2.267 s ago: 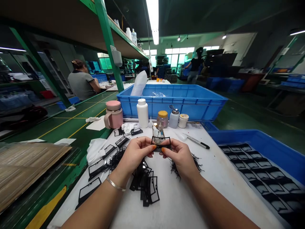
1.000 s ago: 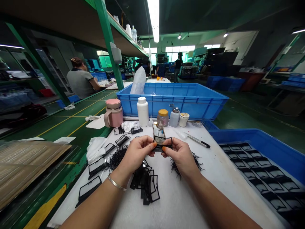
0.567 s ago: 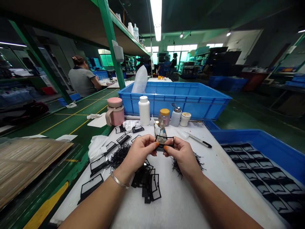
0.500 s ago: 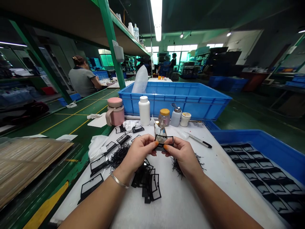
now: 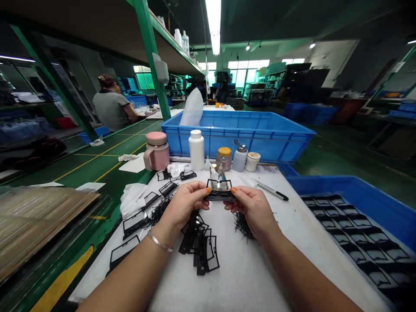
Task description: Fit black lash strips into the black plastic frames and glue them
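Thumb and fingers pinched together, the left hand (image 5: 186, 203) clamps one end of a black frame (image 5: 221, 196) and the right hand (image 5: 255, 207) the other, so it spans between them, beyond the pile of frames (image 5: 197, 248) on the bench (image 5: 242, 277).

1. A long fluorescent light (image 5: 213, 28) burns white beneath the dark ceiling (image 5: 276, 19), with two small round lamps (image 5: 248, 46) shining farther right.
2. Windows (image 5: 249, 65) in the far wall (image 5: 282, 50) let in pale, green-tinged light.
3. A shelf (image 5: 180, 56) with a brown underside spans the upper left, carried by a green post (image 5: 151, 52); a white box (image 5: 161, 71) is fixed to the post.
4. The white counter (image 5: 250, 277) fills the foreground, beside a green surface (image 5: 107, 156) ruled with yellow lines.
5. Dark green floor (image 5: 328, 151) stretches away on the right, towards reddish-brown furniture (image 5: 346, 108).
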Action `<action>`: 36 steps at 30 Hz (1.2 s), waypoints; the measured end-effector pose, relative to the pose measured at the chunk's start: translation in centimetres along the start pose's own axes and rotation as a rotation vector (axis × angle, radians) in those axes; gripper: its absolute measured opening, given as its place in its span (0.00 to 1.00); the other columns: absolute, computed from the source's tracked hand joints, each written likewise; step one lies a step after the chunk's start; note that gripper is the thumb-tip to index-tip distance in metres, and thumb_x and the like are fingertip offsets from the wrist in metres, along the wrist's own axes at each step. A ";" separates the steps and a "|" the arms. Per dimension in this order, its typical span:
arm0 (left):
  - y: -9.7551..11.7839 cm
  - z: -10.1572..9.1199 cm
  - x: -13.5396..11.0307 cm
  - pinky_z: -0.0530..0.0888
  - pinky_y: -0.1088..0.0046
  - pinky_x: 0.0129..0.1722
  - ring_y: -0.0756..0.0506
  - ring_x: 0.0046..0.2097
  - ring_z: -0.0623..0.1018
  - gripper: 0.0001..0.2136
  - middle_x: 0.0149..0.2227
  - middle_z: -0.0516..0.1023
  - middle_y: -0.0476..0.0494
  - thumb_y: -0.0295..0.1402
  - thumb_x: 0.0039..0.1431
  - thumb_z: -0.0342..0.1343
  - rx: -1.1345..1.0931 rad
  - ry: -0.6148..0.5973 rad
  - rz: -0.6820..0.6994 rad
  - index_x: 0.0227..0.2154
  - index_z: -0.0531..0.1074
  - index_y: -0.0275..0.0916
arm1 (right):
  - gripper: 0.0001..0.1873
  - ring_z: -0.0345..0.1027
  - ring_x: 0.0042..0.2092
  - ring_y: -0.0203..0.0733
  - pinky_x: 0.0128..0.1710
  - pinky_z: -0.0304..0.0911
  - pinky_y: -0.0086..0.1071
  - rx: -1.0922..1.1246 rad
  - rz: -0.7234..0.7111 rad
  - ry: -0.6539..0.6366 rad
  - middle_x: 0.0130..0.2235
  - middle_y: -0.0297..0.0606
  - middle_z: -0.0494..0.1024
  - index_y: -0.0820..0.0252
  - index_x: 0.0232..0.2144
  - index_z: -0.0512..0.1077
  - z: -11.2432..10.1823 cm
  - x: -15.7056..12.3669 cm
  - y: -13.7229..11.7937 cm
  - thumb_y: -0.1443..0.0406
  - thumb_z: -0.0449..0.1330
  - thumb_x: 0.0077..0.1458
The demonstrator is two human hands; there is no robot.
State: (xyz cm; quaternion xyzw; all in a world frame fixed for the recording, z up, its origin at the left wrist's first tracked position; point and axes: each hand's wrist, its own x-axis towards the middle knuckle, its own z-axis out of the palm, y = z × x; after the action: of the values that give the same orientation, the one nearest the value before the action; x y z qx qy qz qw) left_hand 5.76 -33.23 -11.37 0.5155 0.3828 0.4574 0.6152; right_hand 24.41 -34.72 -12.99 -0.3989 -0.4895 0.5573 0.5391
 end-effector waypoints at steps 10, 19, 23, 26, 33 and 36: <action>0.1 -0.2 -0.1 0.73 0.82 0.25 0.53 0.26 0.72 0.12 0.27 0.72 0.48 0.38 0.53 0.62 -0.039 -0.010 -0.033 0.34 0.73 0.33 | 0.15 0.71 0.26 0.35 0.24 0.62 0.24 -0.012 -0.019 0.016 0.25 0.40 0.78 0.64 0.29 0.77 0.0 0.0 0.1 0.56 0.61 0.55; 0.2 -0.2 0.0 0.73 0.82 0.25 0.53 0.26 0.72 0.11 0.27 0.72 0.47 0.36 0.53 0.62 -0.040 0.009 -0.022 0.33 0.74 0.33 | 0.16 0.70 0.27 0.36 0.25 0.61 0.25 -0.016 -0.012 0.015 0.24 0.39 0.76 0.64 0.31 0.78 0.0 0.0 0.0 0.55 0.61 0.55; 0.0 -0.4 0.1 0.73 0.81 0.25 0.54 0.25 0.72 0.10 0.28 0.73 0.46 0.35 0.53 0.62 -0.051 -0.026 -0.048 0.33 0.74 0.32 | 0.17 0.67 0.27 0.34 0.25 0.61 0.24 -0.003 -0.032 0.054 0.26 0.37 0.75 0.62 0.30 0.77 -0.2 0.0 -0.2 0.53 0.61 0.55; -0.2 -0.6 0.2 0.72 0.82 0.25 0.54 0.25 0.72 0.09 0.27 0.73 0.46 0.35 0.54 0.61 -0.046 -0.096 -0.077 0.32 0.74 0.32 | 0.17 0.63 0.24 0.32 0.24 0.59 0.24 -0.032 -0.054 0.053 0.24 0.35 0.73 0.62 0.26 0.76 -0.3 0.1 -0.2 0.54 0.62 0.54; 0.5 0.5 -0.8 0.74 0.73 0.37 0.44 0.44 0.75 0.12 0.42 0.76 0.41 0.39 0.58 0.57 0.422 0.138 0.303 0.41 0.75 0.39 | 0.13 0.58 0.21 0.32 0.21 0.54 0.26 -0.084 -0.079 0.161 0.21 0.34 0.70 0.62 0.21 0.75 -0.3 0.1 -0.5 0.60 0.62 0.52; 0.6 1.1 -1.5 0.73 0.71 0.39 0.42 0.45 0.73 0.11 0.44 0.75 0.40 0.38 0.56 0.59 0.730 0.175 0.626 0.41 0.74 0.40 | 0.14 0.57 0.21 0.32 0.20 0.53 0.26 -0.072 -0.073 0.207 0.19 0.33 0.69 0.62 0.19 0.73 -0.3 0.2 -0.5 0.60 0.61 0.52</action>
State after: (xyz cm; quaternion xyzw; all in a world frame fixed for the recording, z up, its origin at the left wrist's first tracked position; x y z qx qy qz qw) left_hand 6.23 -34.99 -10.57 0.7475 0.3951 0.4980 0.1927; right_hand 24.82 -34.51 -12.53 -0.4553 -0.4651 0.4754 0.5919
